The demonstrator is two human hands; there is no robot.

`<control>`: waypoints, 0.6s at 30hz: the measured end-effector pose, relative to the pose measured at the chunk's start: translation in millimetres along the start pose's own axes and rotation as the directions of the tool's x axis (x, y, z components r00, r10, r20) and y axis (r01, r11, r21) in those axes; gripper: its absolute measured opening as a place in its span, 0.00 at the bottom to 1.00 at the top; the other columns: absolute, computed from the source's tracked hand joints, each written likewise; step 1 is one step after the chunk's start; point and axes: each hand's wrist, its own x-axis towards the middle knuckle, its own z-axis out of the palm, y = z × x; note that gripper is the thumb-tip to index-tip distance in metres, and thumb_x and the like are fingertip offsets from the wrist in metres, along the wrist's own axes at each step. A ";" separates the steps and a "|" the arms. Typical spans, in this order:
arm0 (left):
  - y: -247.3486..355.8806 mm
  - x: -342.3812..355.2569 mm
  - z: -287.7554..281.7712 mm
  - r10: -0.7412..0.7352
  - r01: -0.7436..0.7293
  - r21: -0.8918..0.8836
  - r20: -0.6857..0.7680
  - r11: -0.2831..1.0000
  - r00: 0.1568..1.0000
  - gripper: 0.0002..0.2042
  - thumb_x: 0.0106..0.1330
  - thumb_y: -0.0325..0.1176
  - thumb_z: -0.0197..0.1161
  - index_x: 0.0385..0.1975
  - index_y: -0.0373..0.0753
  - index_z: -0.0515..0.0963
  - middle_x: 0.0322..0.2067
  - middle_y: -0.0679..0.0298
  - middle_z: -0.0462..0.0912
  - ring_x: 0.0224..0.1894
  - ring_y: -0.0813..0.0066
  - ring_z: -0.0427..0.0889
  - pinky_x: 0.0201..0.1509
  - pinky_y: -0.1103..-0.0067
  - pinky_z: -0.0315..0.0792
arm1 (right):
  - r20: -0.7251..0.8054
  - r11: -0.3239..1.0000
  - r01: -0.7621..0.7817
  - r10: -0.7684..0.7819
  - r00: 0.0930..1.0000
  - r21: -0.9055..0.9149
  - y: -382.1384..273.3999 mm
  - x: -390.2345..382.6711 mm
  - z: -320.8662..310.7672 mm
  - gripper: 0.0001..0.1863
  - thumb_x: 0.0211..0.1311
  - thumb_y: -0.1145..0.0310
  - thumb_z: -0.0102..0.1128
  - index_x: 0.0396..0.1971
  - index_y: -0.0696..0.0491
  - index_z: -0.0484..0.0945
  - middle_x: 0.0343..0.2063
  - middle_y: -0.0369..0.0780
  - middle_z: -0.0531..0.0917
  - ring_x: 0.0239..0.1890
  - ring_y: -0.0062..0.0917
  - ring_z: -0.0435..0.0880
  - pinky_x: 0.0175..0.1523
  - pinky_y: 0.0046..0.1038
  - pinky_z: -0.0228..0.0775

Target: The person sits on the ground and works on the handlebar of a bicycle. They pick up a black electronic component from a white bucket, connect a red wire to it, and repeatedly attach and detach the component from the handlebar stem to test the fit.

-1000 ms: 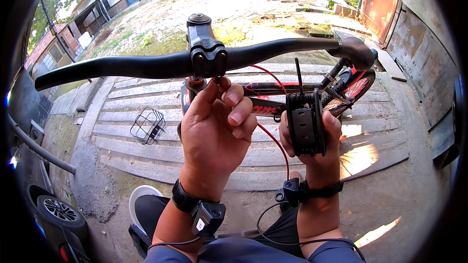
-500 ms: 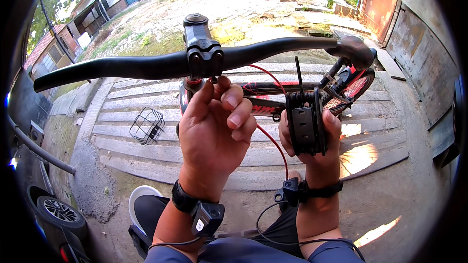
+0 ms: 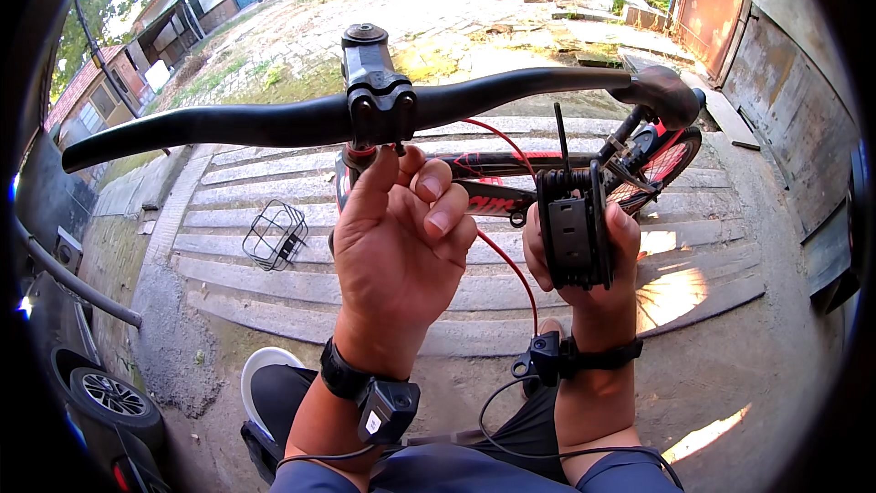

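My left hand (image 3: 401, 219) is closed in a pinch just under the stem (image 3: 379, 96) of a bicycle. Thumb and forefinger meet at a small dark bolt (image 3: 399, 151) at the lower edge of the stem clamp; the fingertips partly hide it. The black handlebar (image 3: 255, 126) passes through that clamp, above both hands. Wrapped in my right hand (image 3: 622, 242) is a black folding multi-tool (image 3: 570, 230), held upright to the right of the stem. One slim blade or key stands straight up out of it. My right hand is apart from the bicycle's handlebar.
A red cable (image 3: 511, 269) curves between my hands. Behind the tool are the black and red frame (image 3: 493, 196), saddle (image 3: 668, 96) and rear wheel (image 3: 671, 169). A black wire basket (image 3: 276, 236) lies on the slatted paving. A white bucket (image 3: 251, 383) stands by my left leg; a car wheel (image 3: 114, 399) is farther left.
My left hand has shifted very slightly left at the bolt. The multi-tool in my right hand has turned or moved a touch; both grips stay the same.
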 end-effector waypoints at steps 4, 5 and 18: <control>1.5 -0.9 -1.3 0.003 -0.003 -0.004 0.021 1.000 1.000 0.15 0.78 0.41 0.48 0.44 0.36 0.77 0.28 0.67 0.71 0.26 0.78 0.70 0.25 0.80 0.63 | 0.013 0.973 -0.036 0.034 0.999 0.227 11.6 1.1 -4.4 0.39 0.65 0.35 0.46 0.37 0.65 0.72 0.22 0.42 0.70 0.16 0.23 0.68 0.16 0.21 0.63; 2.2 -1.1 -0.5 -0.007 0.007 -0.001 0.045 1.000 0.999 0.16 0.78 0.41 0.48 0.46 0.34 0.76 0.28 0.68 0.71 0.26 0.79 0.70 0.26 0.80 0.62 | 0.014 0.966 -0.043 0.041 0.999 0.255 13.2 1.4 -4.6 0.39 0.65 0.35 0.46 0.38 0.65 0.72 0.22 0.42 0.70 0.16 0.23 0.67 0.16 0.21 0.63; 3.7 -3.0 -0.6 -0.009 0.009 -0.004 0.059 1.000 0.998 0.14 0.78 0.40 0.47 0.43 0.37 0.76 0.27 0.68 0.70 0.24 0.77 0.70 0.25 0.79 0.63 | -0.067 0.998 -0.008 0.004 0.998 -0.056 2.0 0.5 0.6 0.39 0.65 0.34 0.45 0.37 0.65 0.72 0.21 0.42 0.70 0.15 0.24 0.68 0.17 0.21 0.62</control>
